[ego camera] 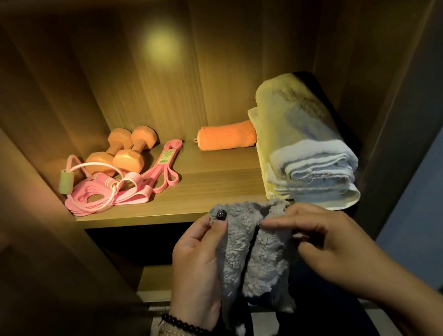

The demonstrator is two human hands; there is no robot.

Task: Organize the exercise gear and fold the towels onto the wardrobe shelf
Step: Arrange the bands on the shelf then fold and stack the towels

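Head view: grey towel (253, 249) hanging lengthwise

The lower end of the fluffy grey towel (250, 249) fades into shadow. The left hand (197, 260) covers its left edge; the right hand (329, 241) covers its right edge. The rolled orange waffle-weave towel (225, 137) is partly hidden behind the folded yellow and pale blue towel stack (305, 145). The printed label on the pink rubber resistance band (165, 160) is too small to read.

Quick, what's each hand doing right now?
Left hand: closed on the grey towel, thumb pinching its upper edge.
Right hand: pinching the same towel at its top right edge.
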